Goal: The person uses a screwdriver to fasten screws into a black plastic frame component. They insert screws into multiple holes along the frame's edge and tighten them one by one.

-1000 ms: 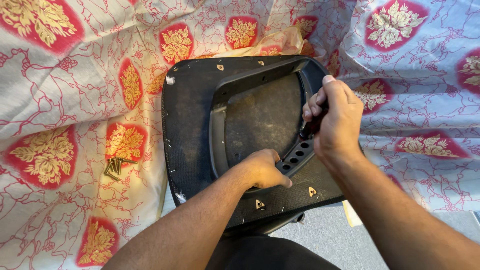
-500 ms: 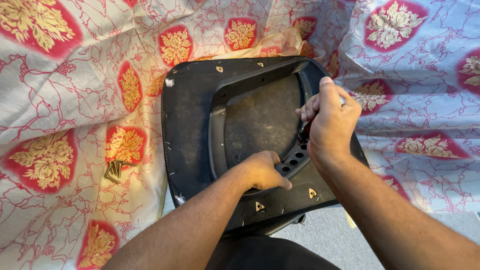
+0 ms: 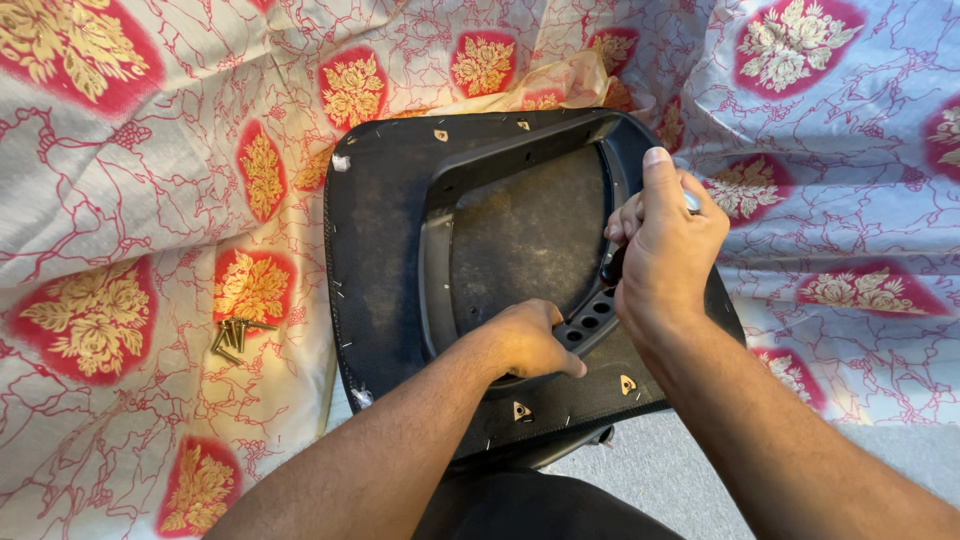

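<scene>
Light bright, even, soft; source direction not clear. Shadows weak, only thin dark edge under black seat panel (image 3: 390,250) and under forearms. Mild sheen on floral cloth (image 3: 130,200) at upper left, no strong glare. Focus sharp in centre; slight wide-angle stretching at corners. No motion blur on hands.

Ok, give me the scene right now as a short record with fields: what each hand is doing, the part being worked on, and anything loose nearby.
left hand: rests on the near edge of the raised frame, fingers curled over it
right hand: closed in a grip on a dark-handled tool, mostly hidden, at the frame's right side
workpiece: black seat base, underside up, raised frame on it
surface: red and gold floral cloth
loose parts: small pile of brass screws left of the base
</scene>
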